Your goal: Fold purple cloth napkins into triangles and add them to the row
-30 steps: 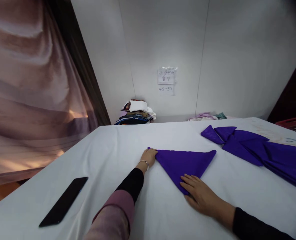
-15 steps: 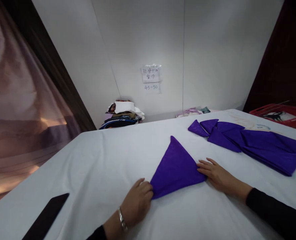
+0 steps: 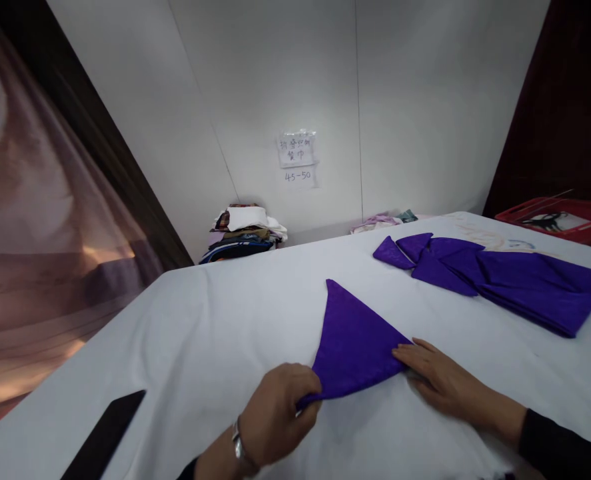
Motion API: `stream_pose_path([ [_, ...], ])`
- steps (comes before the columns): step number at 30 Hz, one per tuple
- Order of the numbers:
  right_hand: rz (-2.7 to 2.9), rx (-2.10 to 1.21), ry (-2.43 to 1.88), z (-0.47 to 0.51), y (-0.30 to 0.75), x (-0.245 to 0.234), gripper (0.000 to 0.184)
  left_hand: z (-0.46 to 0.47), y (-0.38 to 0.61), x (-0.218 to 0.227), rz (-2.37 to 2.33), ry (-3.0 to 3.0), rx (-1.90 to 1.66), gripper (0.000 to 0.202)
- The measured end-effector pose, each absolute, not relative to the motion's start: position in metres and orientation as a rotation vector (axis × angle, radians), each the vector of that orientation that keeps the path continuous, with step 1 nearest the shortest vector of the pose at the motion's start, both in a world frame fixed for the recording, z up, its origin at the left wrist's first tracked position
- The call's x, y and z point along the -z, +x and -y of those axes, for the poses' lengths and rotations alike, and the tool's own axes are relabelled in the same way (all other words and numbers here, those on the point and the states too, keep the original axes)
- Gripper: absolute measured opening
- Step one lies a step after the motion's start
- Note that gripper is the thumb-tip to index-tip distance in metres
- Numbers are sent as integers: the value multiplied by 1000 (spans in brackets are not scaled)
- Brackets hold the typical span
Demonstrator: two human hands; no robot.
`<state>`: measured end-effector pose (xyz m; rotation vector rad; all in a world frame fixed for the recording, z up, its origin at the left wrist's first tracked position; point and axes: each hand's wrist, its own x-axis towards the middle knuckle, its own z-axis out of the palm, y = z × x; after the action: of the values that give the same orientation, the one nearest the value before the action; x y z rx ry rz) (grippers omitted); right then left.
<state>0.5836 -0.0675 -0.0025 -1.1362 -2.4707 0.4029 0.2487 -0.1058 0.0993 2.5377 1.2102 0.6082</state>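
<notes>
A purple cloth napkin (image 3: 355,343), folded into a triangle, lies on the white-covered table with its tip pointing away from me. My left hand (image 3: 282,410), with a silver bracelet at the wrist, pinches the napkin's near left corner between thumb and fingers. On the right corner rest the stretched fingers of my right hand (image 3: 442,380), lying flat on the cloth. Beyond that hand are several folded purple napkins (image 3: 450,267), partly overlapping, next to a larger stack of purple cloth (image 3: 540,287).
A black flat object (image 3: 108,433) lies at the near left of the table (image 3: 190,347). Against the wall are a pile of folded clothes (image 3: 245,233) and some pink cloth (image 3: 378,222). A red basket (image 3: 570,230) stands at the far right. A curtain (image 3: 35,233) hangs at the left.
My left hand has closed in a pinch on the napkin's left corner. The triangle has turned a little, its tip moving left, and my right hand has slid slightly nearer.
</notes>
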Motion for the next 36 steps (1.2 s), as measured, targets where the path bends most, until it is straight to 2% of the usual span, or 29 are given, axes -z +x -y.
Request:
stream_pose_path([
  [5, 2248, -497, -1317, 61, 586, 12, 34, 44, 249, -129, -1247, 1997, -742, 5],
  [9, 2058, -580, -1366, 55, 583, 20, 36, -30, 259, -126, -1260, 1612, -1016, 18],
  [13, 1995, -535, -1400, 55, 580, 20, 37, -98, 278, -100, -1327, 1389, -1023, 34],
  [18, 1987, -489, -1455, 54, 581, 17, 38, -151, 299, -56, -1443, 1277, -972, 41],
  [22, 1987, -432, -1493, 49, 585, 22, 37, -172, 311, -31, -1527, 1258, -930, 32],
  [25, 1974, -433, -1513, 45, 588, 27, 37, -181, 318, -19, -1575, 1285, -916, 27],
  [30, 1959, -409, -1531, 44, 591, 31, 35, -191, 322, -3, -1632, 1367, -937, 34],
  [36, 1975, -400, -1553, 45, 594, 36, 33, -198, 322, 10, -1693, 1506, -942, 30],
])
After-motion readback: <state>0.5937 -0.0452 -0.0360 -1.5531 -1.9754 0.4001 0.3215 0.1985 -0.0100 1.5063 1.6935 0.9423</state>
